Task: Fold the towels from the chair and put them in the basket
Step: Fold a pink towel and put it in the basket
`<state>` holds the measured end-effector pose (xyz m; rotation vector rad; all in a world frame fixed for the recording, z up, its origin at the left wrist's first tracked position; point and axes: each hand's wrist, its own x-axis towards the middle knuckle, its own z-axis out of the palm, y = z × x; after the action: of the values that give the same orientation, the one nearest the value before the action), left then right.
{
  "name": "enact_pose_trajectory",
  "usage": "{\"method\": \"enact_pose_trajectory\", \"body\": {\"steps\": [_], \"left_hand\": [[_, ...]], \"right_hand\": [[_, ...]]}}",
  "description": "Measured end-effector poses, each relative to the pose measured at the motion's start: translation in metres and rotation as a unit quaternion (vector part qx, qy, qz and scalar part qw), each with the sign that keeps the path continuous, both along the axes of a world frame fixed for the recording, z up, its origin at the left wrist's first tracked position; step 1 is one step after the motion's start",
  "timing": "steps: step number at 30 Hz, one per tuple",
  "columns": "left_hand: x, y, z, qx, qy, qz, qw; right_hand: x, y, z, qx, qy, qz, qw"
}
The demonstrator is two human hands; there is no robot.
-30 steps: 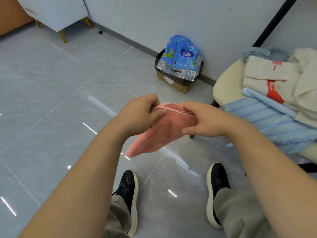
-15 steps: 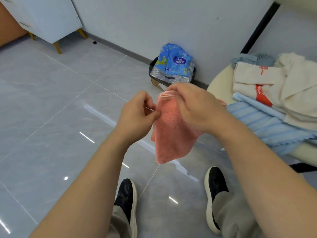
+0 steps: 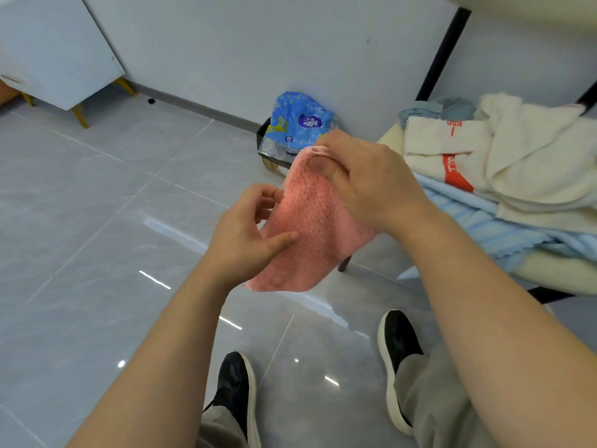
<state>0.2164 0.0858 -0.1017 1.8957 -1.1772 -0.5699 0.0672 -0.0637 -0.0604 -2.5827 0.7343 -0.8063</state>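
A small pink towel (image 3: 310, 234) hangs in the air over the floor, in front of me. My right hand (image 3: 365, 182) pinches its top edge, thumb on the near face. My left hand (image 3: 248, 234) is at the towel's left edge, thumb lying on the near face and fingers curled behind the cloth. On the cream chair (image 3: 555, 273) at the right lies a pile: a light blue striped towel (image 3: 484, 227), a cream towel with red print (image 3: 468, 150) and grey-blue cloth (image 3: 433, 109) at the back. No basket shows in view.
A dark box with a blue plastic packet (image 3: 298, 122) stands by the wall behind the towel. A white cabinet (image 3: 55, 50) on yellow legs is at the far left. A black pole (image 3: 442, 53) rises by the chair. My two shoes (image 3: 395, 354) are on the grey tiles.
My right hand has lifted the towel's top edge up and to the right. My left hand let go of that edge and slid down the towel's left side.
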Motion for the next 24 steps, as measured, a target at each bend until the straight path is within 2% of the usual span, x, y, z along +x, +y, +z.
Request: {"method": "enact_pose_trajectory", "body": {"steps": [5, 9, 11, 20, 24], "left_hand": [[-0.005, -0.002, -0.004, 0.034, -0.043, -0.038, 0.998], [-0.005, -0.003, -0.010, 0.121, -0.105, -0.075, 0.984], [-0.003, -0.002, -0.010, 0.140, -0.109, -0.081, 0.981], [0.028, 0.014, -0.006, 0.137, -0.177, -0.055, 0.973], [0.039, 0.023, -0.002, 0.097, -0.108, -0.008, 0.989]], "right_hand": [[-0.010, -0.008, 0.006, 0.022, -0.039, -0.014, 0.999], [-0.021, -0.020, 0.010, 0.045, -0.114, -0.044, 0.992], [-0.030, -0.030, 0.010, 0.060, -0.138, -0.070, 0.986], [-0.059, -0.059, -0.003, 0.110, -0.150, -0.169, 0.968], [-0.064, -0.067, -0.012, 0.141, -0.138, -0.196, 0.961]]}}
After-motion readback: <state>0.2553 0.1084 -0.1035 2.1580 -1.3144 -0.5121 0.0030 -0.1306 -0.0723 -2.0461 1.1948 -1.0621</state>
